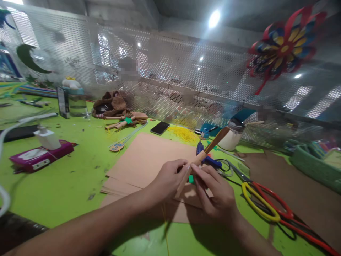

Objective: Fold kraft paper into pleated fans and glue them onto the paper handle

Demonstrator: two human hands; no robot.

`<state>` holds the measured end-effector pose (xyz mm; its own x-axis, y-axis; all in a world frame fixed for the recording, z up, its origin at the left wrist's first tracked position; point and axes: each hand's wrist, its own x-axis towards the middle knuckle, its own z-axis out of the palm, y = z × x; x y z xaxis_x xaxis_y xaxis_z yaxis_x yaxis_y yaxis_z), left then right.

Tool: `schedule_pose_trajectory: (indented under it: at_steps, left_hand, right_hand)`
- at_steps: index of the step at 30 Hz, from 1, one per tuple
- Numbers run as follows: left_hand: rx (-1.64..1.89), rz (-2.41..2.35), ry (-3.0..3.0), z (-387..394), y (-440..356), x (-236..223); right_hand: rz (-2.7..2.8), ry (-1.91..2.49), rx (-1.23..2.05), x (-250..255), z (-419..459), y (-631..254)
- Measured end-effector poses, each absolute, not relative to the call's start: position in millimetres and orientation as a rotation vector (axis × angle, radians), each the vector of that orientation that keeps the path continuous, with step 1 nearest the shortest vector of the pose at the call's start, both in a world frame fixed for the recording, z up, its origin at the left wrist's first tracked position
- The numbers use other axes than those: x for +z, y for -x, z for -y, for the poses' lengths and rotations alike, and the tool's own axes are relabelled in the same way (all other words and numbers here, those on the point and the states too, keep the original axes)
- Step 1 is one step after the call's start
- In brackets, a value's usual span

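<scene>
Above a stack of tan kraft paper sheets (145,154), my left hand (169,177) and my right hand (218,188) are pinched on a slim rolled paper tube (200,158). The tube is tilted up to the right, and a darker brown strip (217,139) extends from its upper end. Fingers of both hands press close together near its middle. A small green piece (191,179) shows between the hands. A blue glue gun (213,162) lies just behind the tube. Thin yellow string (165,227) hangs down below my left hand.
Scissors with red and yellow handles (261,202) lie right, beside brown paper (277,174). Behind are a jar (231,138), yellow string pile (183,134), phone (160,128) and paper-stick bundle (125,121). A purple power strip (39,156) sits left; a green basket (314,169) right.
</scene>
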<state>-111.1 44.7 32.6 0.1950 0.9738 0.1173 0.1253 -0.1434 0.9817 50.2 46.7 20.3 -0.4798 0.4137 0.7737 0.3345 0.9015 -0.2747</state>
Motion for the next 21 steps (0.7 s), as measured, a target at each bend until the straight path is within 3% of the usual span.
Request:
schedule_pose_trajectory:
  at_steps: [21]
  left_hand:
    - [1.087,-0.990,-1.413,-39.9,107.8,39.7]
  right_hand:
    - [2.020,0.598,0.061,27.0,-41.7,-49.6]
